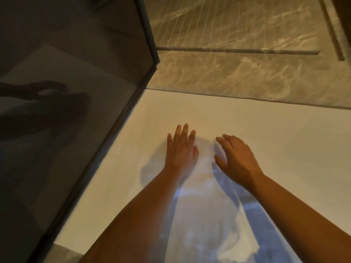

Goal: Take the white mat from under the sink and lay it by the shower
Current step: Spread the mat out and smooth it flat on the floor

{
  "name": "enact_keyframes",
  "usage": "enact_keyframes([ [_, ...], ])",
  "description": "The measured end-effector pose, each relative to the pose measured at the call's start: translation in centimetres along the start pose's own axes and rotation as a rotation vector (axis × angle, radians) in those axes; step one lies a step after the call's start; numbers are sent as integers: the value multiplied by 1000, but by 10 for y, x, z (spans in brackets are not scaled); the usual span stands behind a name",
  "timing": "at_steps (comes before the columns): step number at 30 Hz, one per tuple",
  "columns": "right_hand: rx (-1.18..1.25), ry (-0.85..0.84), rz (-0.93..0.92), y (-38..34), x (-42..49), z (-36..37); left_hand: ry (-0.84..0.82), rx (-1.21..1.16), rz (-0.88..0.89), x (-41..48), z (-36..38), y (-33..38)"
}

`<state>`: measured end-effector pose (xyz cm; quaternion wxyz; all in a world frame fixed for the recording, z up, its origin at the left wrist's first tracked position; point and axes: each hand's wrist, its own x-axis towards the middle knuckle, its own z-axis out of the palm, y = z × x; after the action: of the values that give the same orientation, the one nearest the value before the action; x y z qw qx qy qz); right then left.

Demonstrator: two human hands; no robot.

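Note:
The white mat (266, 141) lies flat on the floor, its left edge against the dark frame of the glass shower panel (76, 103). My left hand (180, 149) rests palm down on the mat with fingers spread. My right hand (237, 158) hovers just beside it, fingers apart and slightly raised, its shadow falling on the mat. Neither hand holds anything.
Tinted glass of the shower enclosure fills the left side and reflects my arms. Brown marble floor tiles (247, 73) with a long dark drain slot (237, 50) run beyond the mat's far edge.

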<state>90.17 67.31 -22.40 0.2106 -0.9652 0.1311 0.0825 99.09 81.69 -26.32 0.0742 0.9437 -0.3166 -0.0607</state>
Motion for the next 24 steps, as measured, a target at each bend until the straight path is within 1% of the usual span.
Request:
enact_keyframes([
  [3, -36, 3, 16, -4, 2, 18, -22, 8, 28, 15, 7, -1],
  [9, -96, 59, 62, -5, -9, 42, -48, -26, 183, 37, 10, -13],
  [12, -123, 45, 64, -6, -5, 39, -19, -54, 173, 53, 9, -24],
  [17, -137, 80, 55, -6, -5, 40, 67, -70, 74, 72, 1, -68],
  [22, -120, 104, 47, -2, -5, 45, 115, -43, -167, 67, -6, -133],
  [24, -120, 98, 50, -1, -4, 46, 135, -58, -262, 60, -12, -147],
])
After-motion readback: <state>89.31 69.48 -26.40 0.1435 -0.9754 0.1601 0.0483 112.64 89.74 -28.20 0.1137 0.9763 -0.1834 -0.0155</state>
